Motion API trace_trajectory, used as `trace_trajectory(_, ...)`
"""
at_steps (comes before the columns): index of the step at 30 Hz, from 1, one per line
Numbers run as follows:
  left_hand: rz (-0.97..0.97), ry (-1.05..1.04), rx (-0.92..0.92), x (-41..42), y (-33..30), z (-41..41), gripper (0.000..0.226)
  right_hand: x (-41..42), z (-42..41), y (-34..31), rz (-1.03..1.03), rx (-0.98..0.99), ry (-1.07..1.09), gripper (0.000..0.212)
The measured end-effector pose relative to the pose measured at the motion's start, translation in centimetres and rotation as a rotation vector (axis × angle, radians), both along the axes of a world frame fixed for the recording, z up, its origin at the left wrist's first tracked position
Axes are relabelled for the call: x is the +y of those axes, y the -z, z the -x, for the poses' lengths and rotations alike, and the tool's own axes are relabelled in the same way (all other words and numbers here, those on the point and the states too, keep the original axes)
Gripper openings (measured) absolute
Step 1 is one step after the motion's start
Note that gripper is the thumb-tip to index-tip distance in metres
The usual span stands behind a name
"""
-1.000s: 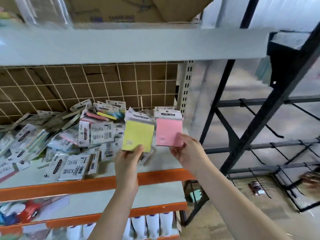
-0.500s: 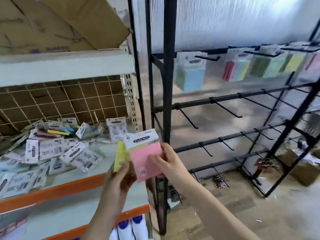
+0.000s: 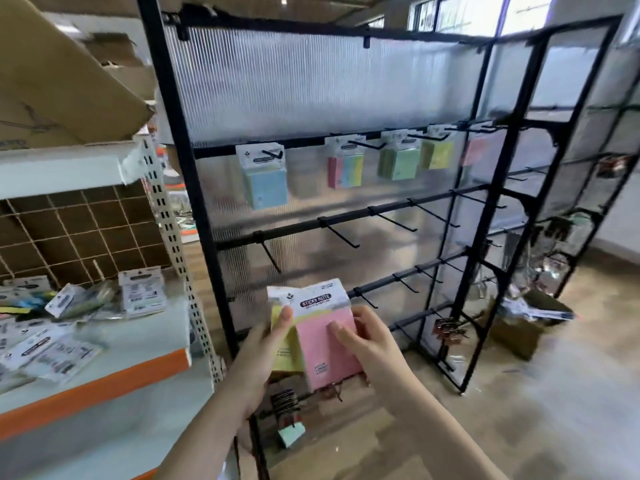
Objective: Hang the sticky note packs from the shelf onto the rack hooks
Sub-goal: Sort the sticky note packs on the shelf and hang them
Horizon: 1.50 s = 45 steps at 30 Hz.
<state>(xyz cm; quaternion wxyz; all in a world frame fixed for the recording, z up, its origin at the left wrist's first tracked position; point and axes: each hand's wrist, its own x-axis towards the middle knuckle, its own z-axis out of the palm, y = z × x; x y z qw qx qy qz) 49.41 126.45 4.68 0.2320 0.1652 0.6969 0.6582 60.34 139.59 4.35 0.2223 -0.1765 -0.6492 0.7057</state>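
I hold two sticky note packs low in front of the black rack [image 3: 194, 188]. The pink pack [image 3: 323, 348] lies over the yellow pack [image 3: 285, 351], which shows only at its left side. My left hand [image 3: 258, 358] grips the yellow pack, thumb on its top left corner. My right hand [image 3: 367, 341] pinches the pink pack's right side, thumb on its face. On the rack's top bar hang a blue pack [image 3: 265, 174], a multicolour pack [image 3: 345, 164], a green pack [image 3: 400, 157] and a yellow-green pack [image 3: 438, 152]. The lower hooks [image 3: 341, 233] are bare.
The shelf [image 3: 104, 344] at the left carries a heap of loose sticky note packs [image 3: 140, 292]. A cardboard box [image 3: 59, 81] overhangs the shelf above. A second rack [image 3: 585, 188] stands at the right, with a box and packets [image 3: 530, 317] on the floor.
I have turned right from the shelf to the rack. Both packs came together, the pink one now overlapping the yellow, and they sit closer to the rack's lower hooks.
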Motion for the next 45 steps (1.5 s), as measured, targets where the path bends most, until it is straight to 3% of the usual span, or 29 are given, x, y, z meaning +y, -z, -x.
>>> trace_trajectory(5, -0.06, 0.05, 0.083, 4.8, -1.5, -0.7, 0.074, 5.1, -3.8, -2.1, 0.127, 0.096, 0.147, 0.029)
trace_trajectory(7, -0.11, 0.054, 0.121, 7.0, -2.4, -0.8, 0.065, 7.3, -4.8, -2.7, 0.147, 0.112, 0.226, 0.03)
trace_trajectory(10, -0.16, 0.074, 0.179, 10.8, -3.5, -0.2, 0.058, 10.8, -5.7, -3.4, 0.142, 0.1, 0.349, 0.014)
trace_trajectory(15, -0.269, 0.205, 0.309, 17.3, -4.5, 1.0, 0.051, 17.1, -5.6, -4.5, -0.224, -0.046, 0.473, 0.036)
trace_trajectory(19, -0.283, 0.3, 0.393, 23.4, -4.8, 2.4, 0.02, 21.7, -4.1, -5.4, -0.441, -0.058, 0.353, 0.024)
trace_trajectory(25, -0.26, 0.498, 0.476, 31.5, -6.2, 5.1, 0.03, 28.8, -0.6, -8.1, -0.598, -0.113, 0.426, 0.041)
trace_trajectory(30, -0.323, 0.627, 0.467, 37.4, -7.8, 6.4, 0.026, 34.7, 1.1, -9.2, -0.661, -0.114, 0.499, 0.008)
trace_trajectory(36, -0.34, 0.709, 0.443, 42.9, -8.7, 6.7, 0.022, 39.6, 2.1, -9.6, -0.618, -0.035, 0.607, 0.021)
trace_trajectory(40, -0.326, 0.676, 0.451, 46.5, -9.2, 7.0, 0.021, 43.1, 2.5, -10.0, -0.641, 0.012, 0.671, 0.018)
trace_trajectory(45, -0.38, 0.496, 0.459, 51.7, -10.7, 6.2, 0.041, 47.5, 3.3, -10.9, -0.601, 0.142, 0.709, 0.018)
